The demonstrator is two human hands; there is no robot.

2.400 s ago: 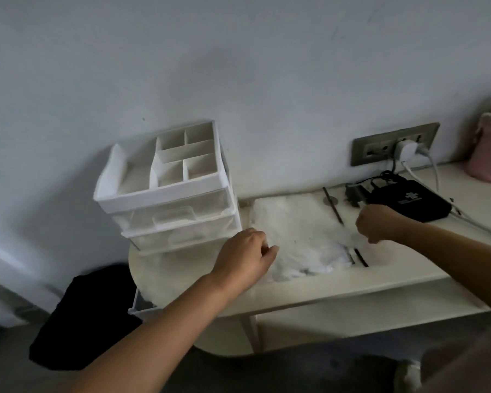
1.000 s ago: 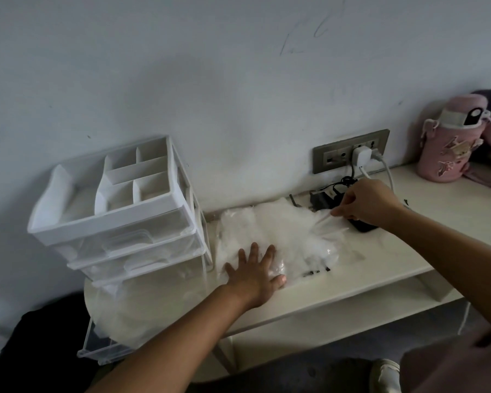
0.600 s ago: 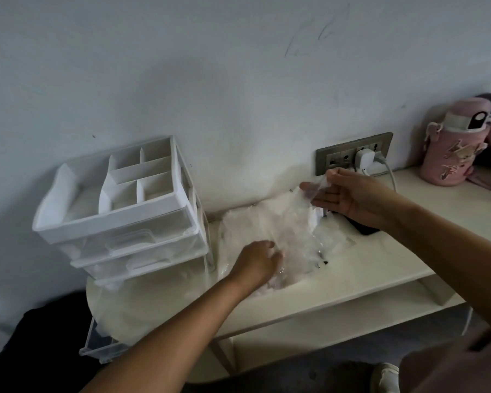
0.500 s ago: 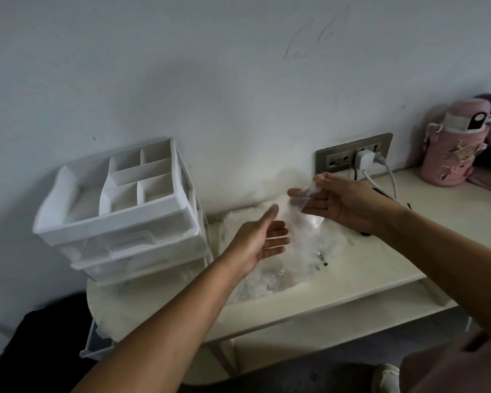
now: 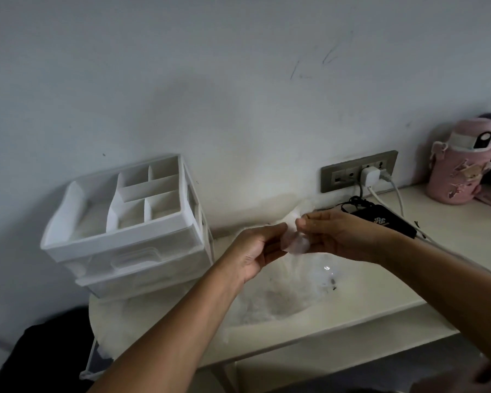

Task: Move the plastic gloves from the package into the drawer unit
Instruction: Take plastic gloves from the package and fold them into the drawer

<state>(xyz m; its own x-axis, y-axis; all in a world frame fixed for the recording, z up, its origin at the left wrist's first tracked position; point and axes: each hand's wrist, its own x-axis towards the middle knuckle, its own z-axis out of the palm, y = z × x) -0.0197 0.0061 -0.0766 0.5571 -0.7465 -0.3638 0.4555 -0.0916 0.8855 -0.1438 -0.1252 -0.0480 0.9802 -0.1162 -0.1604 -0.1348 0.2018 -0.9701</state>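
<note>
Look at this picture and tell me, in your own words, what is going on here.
A person at a desk holds one clear plastic glove up between both hands: the left hand and the right hand each pinch it. It is held above the package of gloves lying on the desk. The white drawer unit stands to the left, by the wall.

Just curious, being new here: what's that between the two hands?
A crumpled clear glove, held from either side by the left hand and the right hand; the head view shows it.
</note>
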